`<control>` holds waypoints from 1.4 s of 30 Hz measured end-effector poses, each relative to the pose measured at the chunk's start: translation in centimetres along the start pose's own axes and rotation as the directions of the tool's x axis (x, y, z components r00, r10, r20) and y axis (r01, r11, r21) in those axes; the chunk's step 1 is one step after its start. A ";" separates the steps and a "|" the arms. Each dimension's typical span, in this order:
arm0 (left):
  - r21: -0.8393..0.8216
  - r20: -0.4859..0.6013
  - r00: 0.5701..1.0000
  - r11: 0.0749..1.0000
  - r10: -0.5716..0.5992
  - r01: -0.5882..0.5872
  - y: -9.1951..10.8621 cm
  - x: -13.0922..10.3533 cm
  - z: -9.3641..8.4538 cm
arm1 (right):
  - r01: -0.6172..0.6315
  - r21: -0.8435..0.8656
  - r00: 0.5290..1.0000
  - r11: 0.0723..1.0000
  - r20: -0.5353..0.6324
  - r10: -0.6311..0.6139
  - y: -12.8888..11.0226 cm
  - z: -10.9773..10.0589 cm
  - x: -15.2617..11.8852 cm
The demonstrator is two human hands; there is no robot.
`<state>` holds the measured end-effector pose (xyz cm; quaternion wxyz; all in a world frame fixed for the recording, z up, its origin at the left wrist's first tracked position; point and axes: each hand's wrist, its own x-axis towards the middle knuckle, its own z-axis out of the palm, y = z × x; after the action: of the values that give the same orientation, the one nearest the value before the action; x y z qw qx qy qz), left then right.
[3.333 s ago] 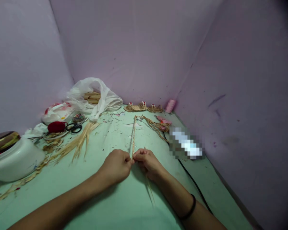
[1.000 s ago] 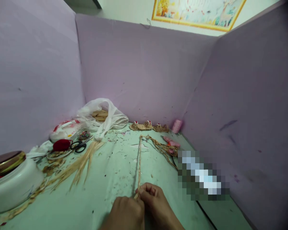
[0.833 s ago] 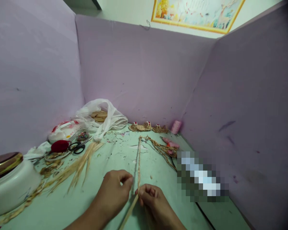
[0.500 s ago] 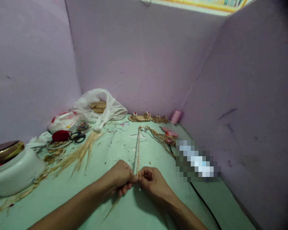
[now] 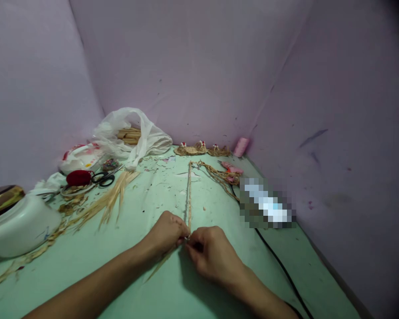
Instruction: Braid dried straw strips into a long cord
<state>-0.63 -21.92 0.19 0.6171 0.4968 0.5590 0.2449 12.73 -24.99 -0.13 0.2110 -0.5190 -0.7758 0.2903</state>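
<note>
A thin straw-coloured braid runs from the far part of the green surface straight toward me. At its near end, my left hand pinches it, fingers curled, with loose strands trailing out below. My right hand is closed beside it, thumb and fingertips pressed together at the same end of the braid. The fingertips of both hands nearly touch. At its far end the braid meets a bundle of twisted cord that lies to the right.
Dry fibre strands, black-handled scissors, a red yarn ball and a white container lie left. Behind are a plastic bag, woven pieces and a pink spool. A black cable and a blurred-out object are right.
The view has shifted slightly, so the surroundings sit higher and further left. My right hand has turned, with its fingers closer over the braid's end; my left hand still pinches it.
</note>
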 end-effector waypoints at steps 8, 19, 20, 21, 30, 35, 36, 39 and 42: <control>-0.061 0.040 0.998 0.997 0.056 -0.053 -0.5 0.4 -1.1 | -0.200 0.385 0.962 0.901 -0.096 0.255 1.3 -1.7 1.7; 0.213 0.069 0.993 0.971 0.097 -0.110 -0.7 0.6 -1.5 | -0.437 0.683 0.890 0.585 0.235 0.391 1.2 0.5 2.6; 0.310 0.055 0.993 0.944 0.103 -0.115 -0.4 0.2 -1.5 | -0.446 0.675 0.887 0.589 0.243 0.393 1.2 0.5 2.6; 0.394 0.044 0.992 0.911 0.117 -0.125 0.0 -0.2 -1.4 | -0.443 0.676 0.888 0.589 0.239 0.394 1.2 0.5 2.6; 0.793 0.052 0.924 0.547 0.379 -0.269 -1.3 -3.2 1.1 | -0.350 0.773 0.905 0.529 0.134 0.404 0.7 1.3 2.4; 0.485 -0.080 0.956 0.849 0.283 -0.211 0.6 -2.1 -0.9 | -0.314 0.790 0.930 0.527 0.145 0.338 0.9 1.4 2.3; 0.364 -0.129 0.972 0.921 0.199 -0.140 1.0 -1.8 -1.3 | -0.314 0.785 0.934 0.535 0.153 0.323 0.8 1.4 2.3; 0.026 0.021 0.997 0.997 -0.071 0.070 1.0 -0.8 -1.7 | -0.290 0.782 0.949 0.551 0.160 0.273 0.8 1.1 2.4; -0.109 0.103 0.985 0.983 -0.136 0.148 0.1 0.1 -1.3 | -0.296 0.760 0.952 0.579 0.186 0.243 1.1 0.9 2.6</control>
<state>-1.76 -21.38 0.41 0.6868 0.4301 0.5477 0.2082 11.95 -22.45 -1.52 0.3444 -0.4784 -0.4907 0.6417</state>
